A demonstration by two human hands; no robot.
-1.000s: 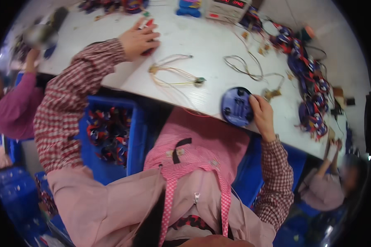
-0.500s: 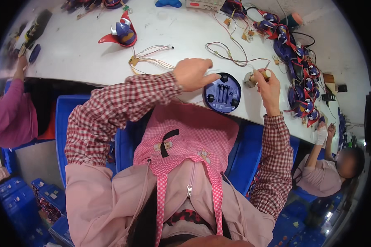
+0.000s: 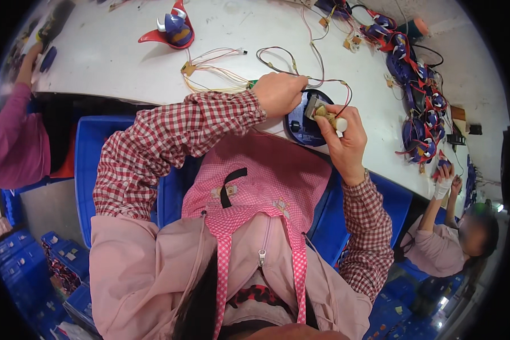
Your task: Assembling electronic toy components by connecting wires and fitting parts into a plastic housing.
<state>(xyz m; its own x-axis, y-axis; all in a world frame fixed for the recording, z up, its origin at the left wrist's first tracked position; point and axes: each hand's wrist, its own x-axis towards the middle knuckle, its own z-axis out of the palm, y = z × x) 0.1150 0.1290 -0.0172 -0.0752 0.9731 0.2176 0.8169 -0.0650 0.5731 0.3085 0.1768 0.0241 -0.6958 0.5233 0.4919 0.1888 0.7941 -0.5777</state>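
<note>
A round, dark purple plastic base (image 3: 309,137) lies on the table edge in front of me, its underside with the battery compartment facing up. My left hand (image 3: 281,94) is closed at its far left rim, the fingers curled together and partly hiding it. My right hand (image 3: 348,136) grips a wired block (image 3: 324,111), tan and grey with a white round end. The block's grey end is over the battery compartment, and I cannot tell whether it sits inside. Red and black wires (image 3: 345,85) run from it across the table.
A purple horned toy head with red wings (image 3: 175,31) stands far left, its wires leading to a small board (image 3: 188,68). Several similar toys (image 3: 422,107) line the right side. Blue bins (image 3: 105,127) are below the table. One co-worker (image 3: 22,136) is left, another (image 3: 447,238) right.
My right hand has carried the wired block left, from beside the base to over its battery compartment. The left hand has moved slightly right, its fingers now curled. The wires have shifted.
</note>
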